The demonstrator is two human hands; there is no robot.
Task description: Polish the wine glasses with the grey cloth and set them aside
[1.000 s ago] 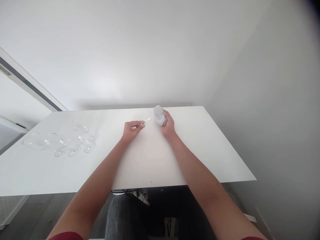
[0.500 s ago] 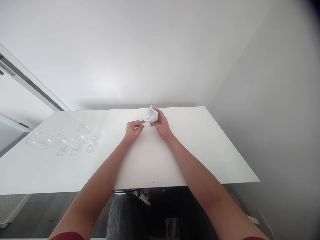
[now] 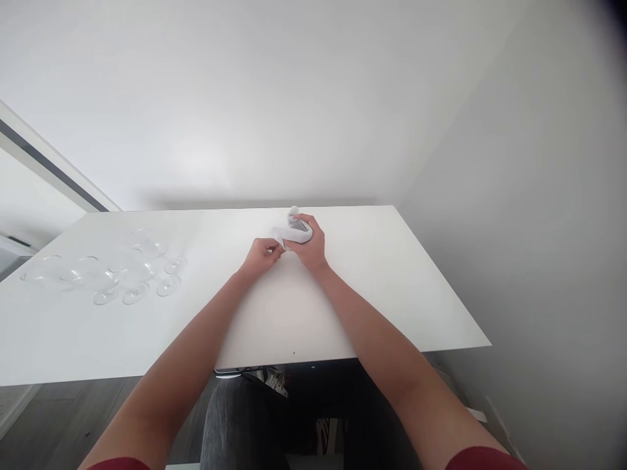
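Note:
Near the far edge of the white table (image 3: 304, 313), a white cloth (image 3: 300, 235) is bunched up with a grey, shadowed fold in its middle. My right hand (image 3: 313, 248) curls around the cloth from the right, thumb below and fingers over the top. From the left, the fingertips of my left hand (image 3: 264, 254) pinch at the cloth's lower left edge. A pale, see-through part shows at the cloth's left end; whether something lies inside the wrap I cannot tell.
Several clear stemmed glasses (image 3: 132, 267) lie on their sides on the left part of the table. A white wall (image 3: 274, 117) rises behind the far edge, and a grey wall (image 3: 529, 215) stands to the right. My knees are under the front edge.
The cloth has turned and been refolded in my right hand, now curved around with a dark fold showing. My left fingers stay close at its lower left. The view has shifted slightly.

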